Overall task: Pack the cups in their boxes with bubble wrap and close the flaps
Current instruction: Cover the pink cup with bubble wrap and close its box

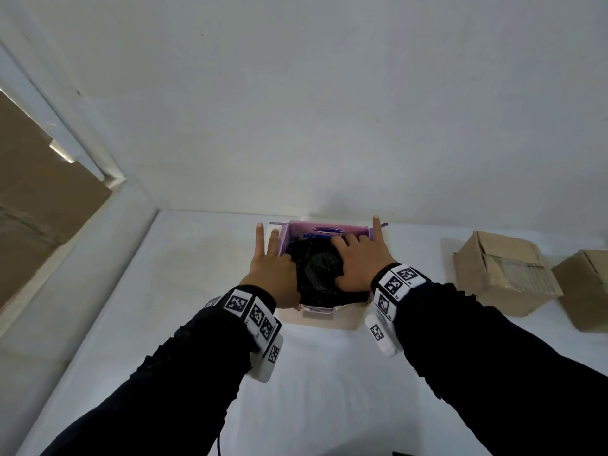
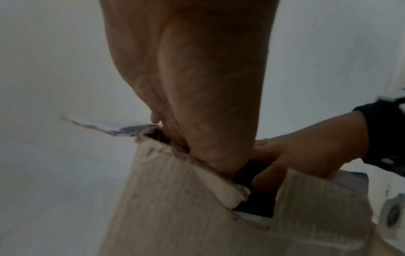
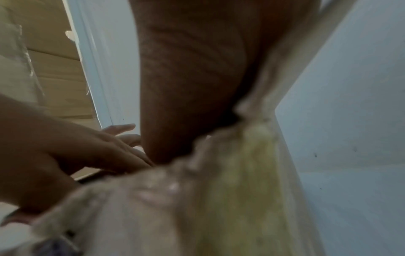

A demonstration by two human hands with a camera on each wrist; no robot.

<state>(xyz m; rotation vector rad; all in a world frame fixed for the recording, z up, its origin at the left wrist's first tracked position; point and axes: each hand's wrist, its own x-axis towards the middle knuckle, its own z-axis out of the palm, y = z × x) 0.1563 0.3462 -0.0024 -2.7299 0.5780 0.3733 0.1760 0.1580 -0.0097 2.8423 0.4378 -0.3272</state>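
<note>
At the back of the white counter [image 1: 329,390], against the wall, we push a dark wrapped bundle [image 1: 320,271] down into the open pink box [image 1: 329,229]. Our left hand [image 1: 273,274] and right hand [image 1: 358,261] press it, some fingers curled in, others spread over the rim. Next, we judge, comes seating it fully, then folding the flaps.

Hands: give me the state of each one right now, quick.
Left hand: open, two fingers straight outside the pink box, the rest pressing the black wrapped bundle.
Right hand: open, fingers pressing the same bundle down.
</note>
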